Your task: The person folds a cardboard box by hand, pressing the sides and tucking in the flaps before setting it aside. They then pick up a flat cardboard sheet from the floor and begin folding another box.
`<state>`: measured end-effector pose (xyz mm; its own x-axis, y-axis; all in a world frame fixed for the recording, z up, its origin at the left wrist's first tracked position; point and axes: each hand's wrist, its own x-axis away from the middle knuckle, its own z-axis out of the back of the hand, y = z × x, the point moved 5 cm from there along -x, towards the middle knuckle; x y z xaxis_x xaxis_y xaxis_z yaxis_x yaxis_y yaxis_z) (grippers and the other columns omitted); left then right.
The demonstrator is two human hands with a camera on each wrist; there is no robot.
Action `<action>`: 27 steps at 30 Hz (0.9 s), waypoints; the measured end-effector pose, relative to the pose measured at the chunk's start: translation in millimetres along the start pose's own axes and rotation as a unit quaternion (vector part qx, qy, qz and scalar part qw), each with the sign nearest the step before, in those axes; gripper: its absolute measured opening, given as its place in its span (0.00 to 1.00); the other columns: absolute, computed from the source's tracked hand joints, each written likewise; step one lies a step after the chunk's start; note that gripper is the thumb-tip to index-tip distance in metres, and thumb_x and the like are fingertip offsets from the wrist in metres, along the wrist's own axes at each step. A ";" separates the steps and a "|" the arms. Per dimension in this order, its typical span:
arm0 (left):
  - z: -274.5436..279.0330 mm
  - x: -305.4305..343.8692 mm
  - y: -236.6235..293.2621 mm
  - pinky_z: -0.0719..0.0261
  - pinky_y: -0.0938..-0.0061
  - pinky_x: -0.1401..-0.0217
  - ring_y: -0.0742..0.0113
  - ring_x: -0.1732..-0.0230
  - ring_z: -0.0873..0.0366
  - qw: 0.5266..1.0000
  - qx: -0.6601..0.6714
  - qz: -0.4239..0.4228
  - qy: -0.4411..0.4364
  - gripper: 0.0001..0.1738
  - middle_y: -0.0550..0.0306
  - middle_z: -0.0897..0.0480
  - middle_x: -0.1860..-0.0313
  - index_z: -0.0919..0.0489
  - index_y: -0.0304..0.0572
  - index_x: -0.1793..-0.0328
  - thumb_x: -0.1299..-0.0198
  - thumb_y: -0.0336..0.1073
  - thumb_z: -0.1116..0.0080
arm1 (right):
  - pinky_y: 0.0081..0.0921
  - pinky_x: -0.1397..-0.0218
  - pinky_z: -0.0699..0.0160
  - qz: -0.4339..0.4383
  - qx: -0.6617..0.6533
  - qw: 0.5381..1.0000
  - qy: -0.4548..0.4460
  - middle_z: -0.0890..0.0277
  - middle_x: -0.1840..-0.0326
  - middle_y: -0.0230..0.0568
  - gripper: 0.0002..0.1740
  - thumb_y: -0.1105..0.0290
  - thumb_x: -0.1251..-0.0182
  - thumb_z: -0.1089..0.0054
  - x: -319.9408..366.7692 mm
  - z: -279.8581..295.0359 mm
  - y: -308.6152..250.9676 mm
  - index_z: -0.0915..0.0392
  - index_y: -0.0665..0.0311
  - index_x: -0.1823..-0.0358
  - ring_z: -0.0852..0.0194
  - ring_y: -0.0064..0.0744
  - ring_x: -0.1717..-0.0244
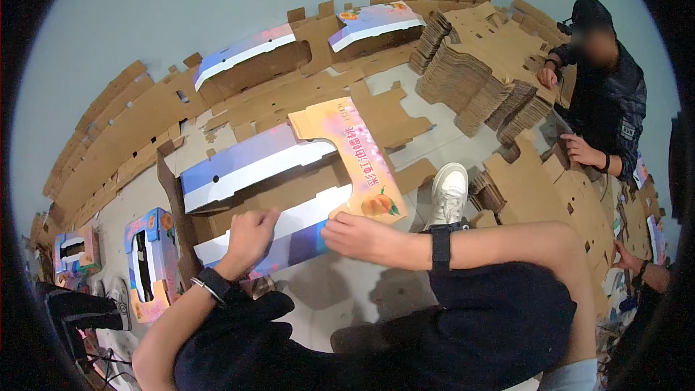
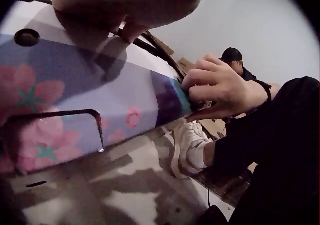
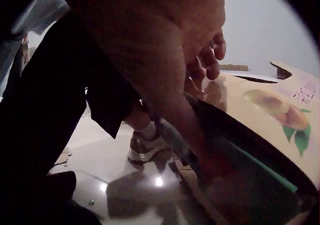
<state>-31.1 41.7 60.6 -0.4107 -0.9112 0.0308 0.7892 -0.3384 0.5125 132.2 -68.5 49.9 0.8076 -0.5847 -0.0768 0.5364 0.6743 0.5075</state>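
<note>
A partly folded carton (image 1: 311, 242), with blue and white sides and a yellow end panel (image 1: 362, 152) printed with peaches, lies before the person. The left hand (image 1: 252, 239) rests at its near white edge; most of its fingers are hidden. In the left wrist view that hand (image 2: 130, 7) hangs over the white strip, above a printed side (image 2: 115, 95). At the near corner beside the yellow panel, the right hand (image 1: 355, 237) pinches the board with curled fingers, seen also as the right hand (image 2: 217, 87) across the left wrist view. The right wrist view shows this hand (image 3: 165, 50) darkly, by the peach print (image 3: 275, 110).
Flattened cardboard (image 1: 275, 98) and two part-folded cartons lie along the wall. Stacked cardboard (image 1: 463, 72) stands at the back right, near a person in black (image 1: 615, 94). Finished-looking cartons (image 1: 150, 264) stand at left. A white shoe (image 1: 450, 192) is beside the carton.
</note>
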 end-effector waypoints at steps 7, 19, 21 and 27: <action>-1.9 -0.8 -0.7 0.31 0.50 0.64 0.36 0.75 0.27 1.000 -0.007 0.005 -0.010 0.27 0.36 0.26 0.82 0.22 0.30 0.76 0.35 0.49 0.53 | 0.28 0.44 0.38 -0.022 0.027 0.999 -0.008 0.34 0.61 0.31 0.11 0.61 0.43 0.49 -2.2 -0.9 -0.1 0.24 0.57 0.62 0.37 0.30 0.50; 1.2 -1.4 24.8 0.34 0.60 0.44 0.53 0.54 0.24 0.989 -0.086 0.019 -0.121 0.16 0.38 0.21 0.62 0.20 0.39 0.57 0.35 0.44 0.49 | 0.30 0.52 0.38 -0.028 -0.023 0.998 0.050 0.31 0.62 0.31 0.10 0.63 0.44 0.50 3.6 -6.7 -0.3 0.23 0.55 0.64 0.36 0.31 0.54; 5.1 1.8 26.1 0.36 0.62 0.39 0.57 0.49 0.23 0.983 -0.101 0.028 -0.149 0.15 0.38 0.20 0.57 0.20 0.40 0.53 0.35 0.42 0.48 | 0.31 0.60 0.37 -0.029 -0.036 0.994 0.100 0.28 0.67 0.29 0.09 0.63 0.44 0.49 3.5 -5.6 -2.6 0.18 0.53 0.71 0.34 0.32 0.59; 3.7 1.7 15.6 0.31 0.57 0.53 0.47 0.62 0.23 0.989 -0.101 -0.055 -0.098 0.19 0.38 0.22 0.69 0.20 0.37 0.64 0.35 0.46 0.50 | 0.27 0.40 0.40 -0.034 -0.089 0.991 -0.089 0.32 0.56 0.34 0.16 0.64 0.45 0.51 3.8 -14.5 -2.8 0.26 0.57 0.55 0.39 0.31 0.46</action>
<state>-21.3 35.8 71.8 -0.5645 -0.8097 0.1602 0.8014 -0.4911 0.3414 137.3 -66.2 35.7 0.7214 -0.6903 0.0549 0.6351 0.6911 0.3448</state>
